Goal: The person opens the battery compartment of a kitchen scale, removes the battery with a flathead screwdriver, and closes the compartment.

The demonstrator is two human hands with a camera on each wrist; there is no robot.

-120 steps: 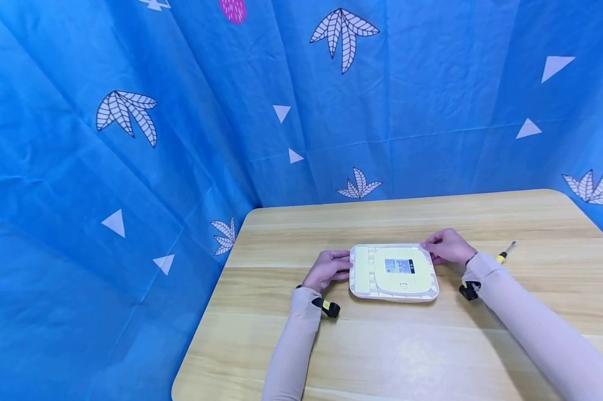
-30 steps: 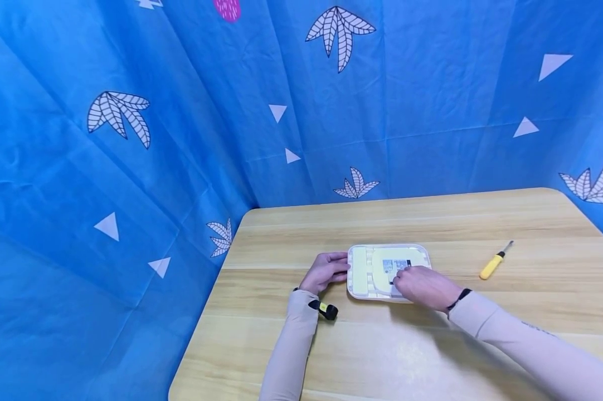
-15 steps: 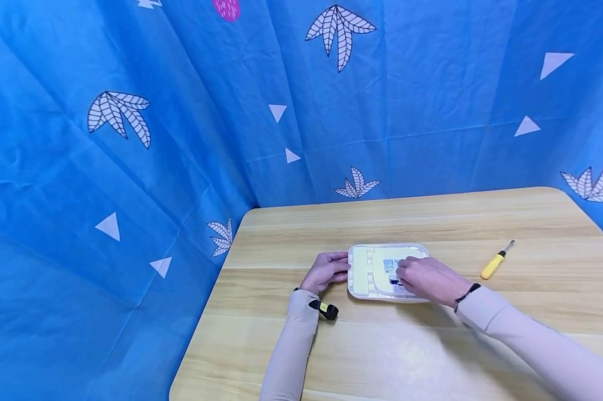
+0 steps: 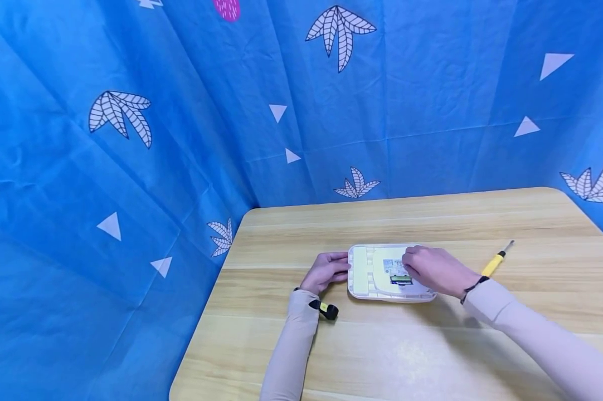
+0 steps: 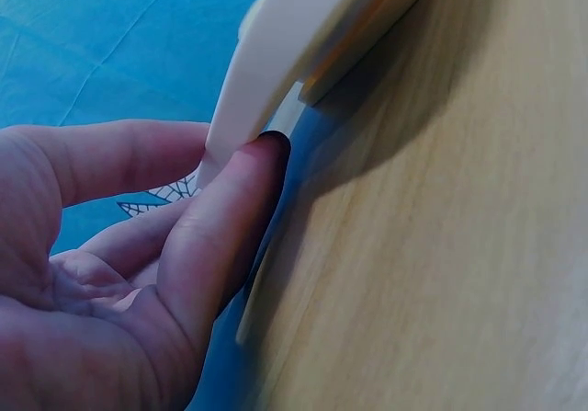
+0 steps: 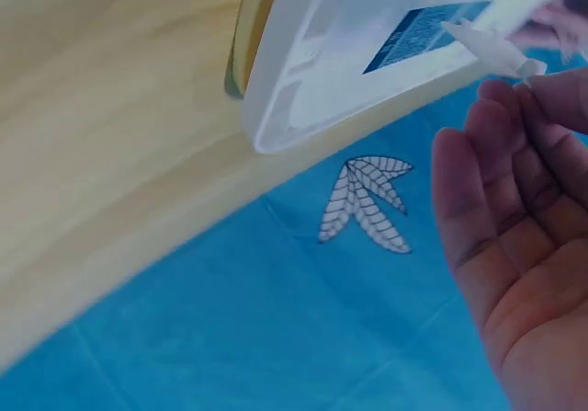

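Device: white flat square device (image 4: 377, 273), lying underside up on the wooden table (image 4: 432, 345), near the middle of its width and toward the far half.
Label: printed sticker (image 4: 394, 266) on the raised centre of the device; in the right wrist view (image 6: 418, 36) it shows blue and white.
Cover piece: a small white strip or tab (image 6: 491, 48) is lifted off the device's face beside the label, and a patch of green shows under it in both the head and right wrist views.
Left hand: left hand (image 4: 326, 270) at the device's left edge, fingers (image 5: 225, 209) curled against the rim, a fingertip tucked under it; it braces the device.
Right hand: right hand (image 4: 432, 268) over the device's right part, fingertips (image 6: 542, 85) touching the white tab. Whether they pinch it or only press it I cannot tell; the palm is relaxed and wide.
Screwdriver: yellow-handled screwdriver (image 4: 497, 259) lies to the right of the device, apart from it, partly behind the right wrist.
Backdrop: blue patterned cloth (image 4: 181, 111) hangs behind and to the left of the device.
Doing it well: my judgement is that the left hand should press the rim flat so the device does not slide, while the right hand lifts the tab evenly and low, because a thin plastic clip could snap if bent sharply.
Risk: 1 slip could tear the label.
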